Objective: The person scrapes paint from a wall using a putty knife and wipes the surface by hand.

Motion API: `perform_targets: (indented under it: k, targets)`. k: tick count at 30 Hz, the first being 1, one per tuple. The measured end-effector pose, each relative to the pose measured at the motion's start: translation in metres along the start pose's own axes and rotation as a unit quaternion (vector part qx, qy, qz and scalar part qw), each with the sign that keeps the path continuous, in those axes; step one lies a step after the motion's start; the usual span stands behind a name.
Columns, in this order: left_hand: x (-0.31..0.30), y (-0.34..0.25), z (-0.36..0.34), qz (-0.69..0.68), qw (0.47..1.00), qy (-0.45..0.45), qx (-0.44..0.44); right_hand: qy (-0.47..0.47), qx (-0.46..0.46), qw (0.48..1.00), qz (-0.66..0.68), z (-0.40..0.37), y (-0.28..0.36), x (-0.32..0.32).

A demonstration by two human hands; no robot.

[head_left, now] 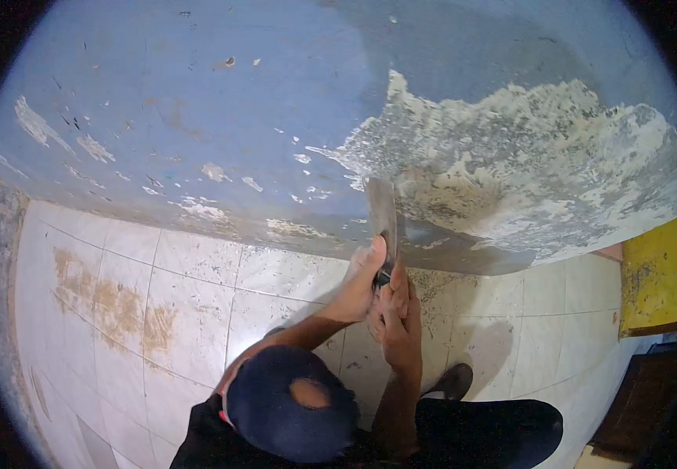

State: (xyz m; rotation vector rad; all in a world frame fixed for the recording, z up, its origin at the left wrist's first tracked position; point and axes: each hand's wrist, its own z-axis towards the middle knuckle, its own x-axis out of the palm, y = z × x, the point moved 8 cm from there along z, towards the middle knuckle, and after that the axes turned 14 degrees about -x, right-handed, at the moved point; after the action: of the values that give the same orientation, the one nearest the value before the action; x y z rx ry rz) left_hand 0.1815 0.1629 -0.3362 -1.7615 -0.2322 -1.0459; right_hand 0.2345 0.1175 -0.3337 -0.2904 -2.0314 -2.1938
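A metal scraper (383, 211) stands with its blade tip against the blue wall (276, 117), at the left edge of a bare, flaking patch (502, 156). My left hand (363, 273) is closed on the scraper from the left, its thumb along the lower blade. Just below, my right hand (398, 316) wraps round the handle, which the fingers mostly hide. Small chips of missing paint dot the wall left of the blade.
White floor tiles (276, 273) run along the wall's foot, with debris near it and brown smears at the left. A dark cap (291, 402) fills the lower middle. One dark shoe (456, 381) shows below right. A yellow surface (655, 277) and dark furniture (643, 399) stand at the right.
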Motion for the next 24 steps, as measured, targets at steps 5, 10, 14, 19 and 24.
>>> perform_targets:
  k: [5, 10, 14, 19, 24]
  targets:
    - [0.003, -0.008, -0.012, -0.027, 0.999, -0.035, -0.027, -0.008, -0.029, 0.993, -0.114, -0.007, 0.014, 0.006]
    - [0.01, -0.002, -0.005, -0.067, 0.998, -0.018, -0.013, -0.012, 0.018, 0.987, -0.157, -0.005, 0.017, -0.004]
    - [0.021, -0.009, -0.001, -0.07, 0.997, 0.01, 0.02, 0.01, 0.057, 0.982, -0.179, -0.004, 0.017, -0.011]
    - [0.013, -0.025, -0.008, -0.058, 0.997, -0.028, 0.043, 0.02, -0.035, 0.982, -0.184, 0.006, 0.042, 0.017]
    - [-0.032, -0.098, -0.027, -0.185, 0.955, 0.015, 0.23, 0.177, -0.347, 0.892, -0.231, 0.047, 0.079, 0.094]
